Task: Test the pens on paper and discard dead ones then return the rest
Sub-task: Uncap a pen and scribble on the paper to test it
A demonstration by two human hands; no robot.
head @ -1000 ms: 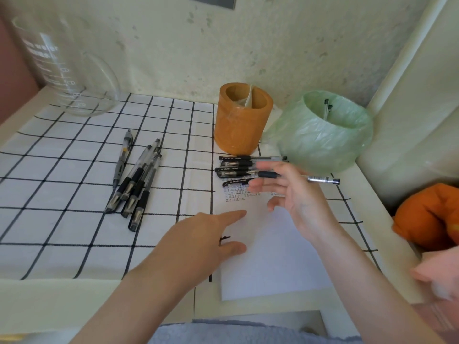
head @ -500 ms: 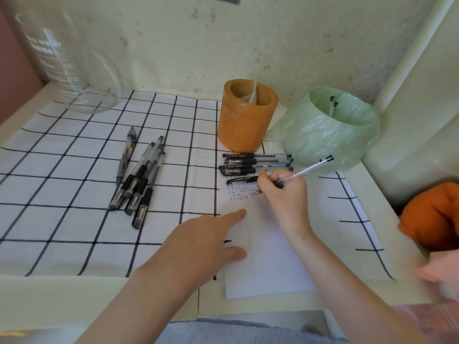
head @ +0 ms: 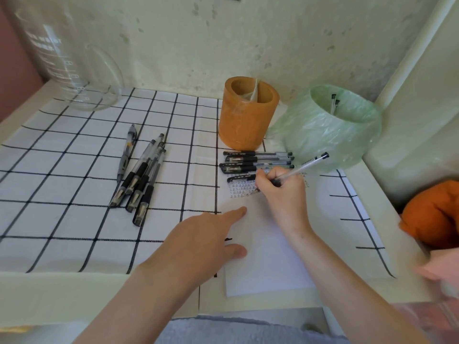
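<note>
1. Nearest me, my left hand (head: 206, 239) lies flat on the left edge of the paper (head: 268, 256), fingers straight, index finger and thumb spread apart, pinning the sheet.
2. Beyond it, my right hand (head: 280, 192) pinches a clear pen (head: 305, 166) in curled fingers. The tip rests on the paper among rows of small written marks (head: 239, 189).
3. Progress, as I judge it: testing is at mid-stage. The marks indicate several pens tried already.
4. A row of capped pens (head: 258, 161) lies at the top edge of the sheet. Five more pens (head: 141, 180) lie in a group on the checked cloth (head: 62, 170), well apart to the left. I cannot tell which group is tested.
5. Orange holder (head: 248, 115): no pens visible inside, only a pale strip; returning is not yet done.
6. Green-lined bin (head: 330, 130), just beside the holder: two pen ends (head: 334, 103) stand inside, presumably discarded.
7. Glass beaker (head: 69, 65), far left: appears to hold nothing.
</note>
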